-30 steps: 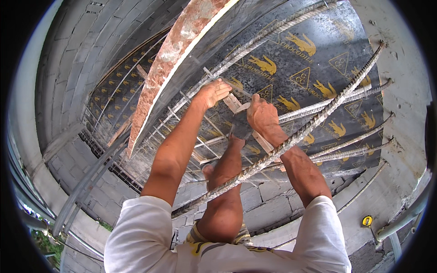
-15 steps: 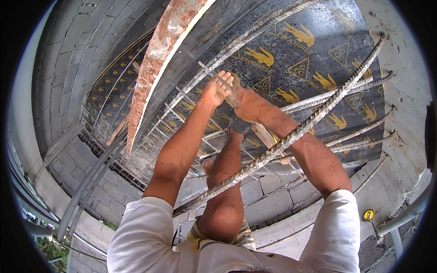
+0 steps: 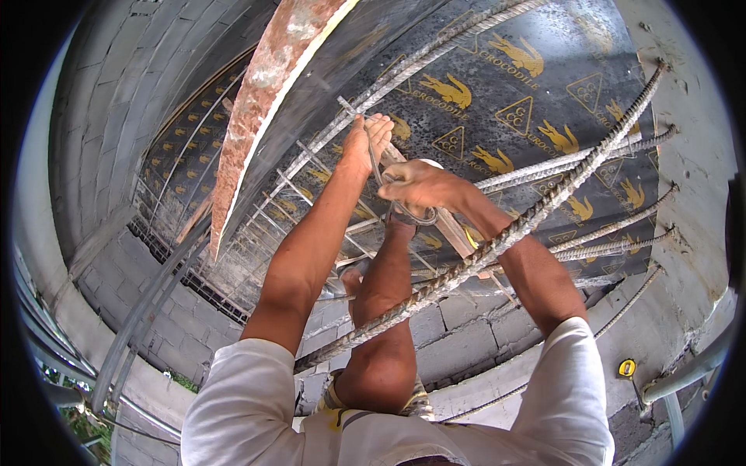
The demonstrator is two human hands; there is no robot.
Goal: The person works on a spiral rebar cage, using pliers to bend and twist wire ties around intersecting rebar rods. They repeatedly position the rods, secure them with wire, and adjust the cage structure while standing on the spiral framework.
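My left grip (image 3: 368, 144) is spread nearly flat, fingers straight and together, with a thin grey bar (image 3: 375, 165) lying across the palm side; my right grip (image 3: 422, 186), nearer and to the right, is curled closed about that bar's near end (the fingertips partly hide how it sits). The bar thus runs between my two grips, slanting near and slightly right. Just far of my left fingers pass paired ribbed bars (image 3: 412, 66), their line tight against that side. Farther left, the edge of a rust-red board (image 3: 260, 101) bounds my reach. A thick ribbed bar (image 3: 474, 262) crosses over my right forearm, so room is narrow on the near right. Under my right wrist lies a wooden strip (image 3: 454, 233); more room opens far right, over the gold-printed black panel (image 3: 497, 85).
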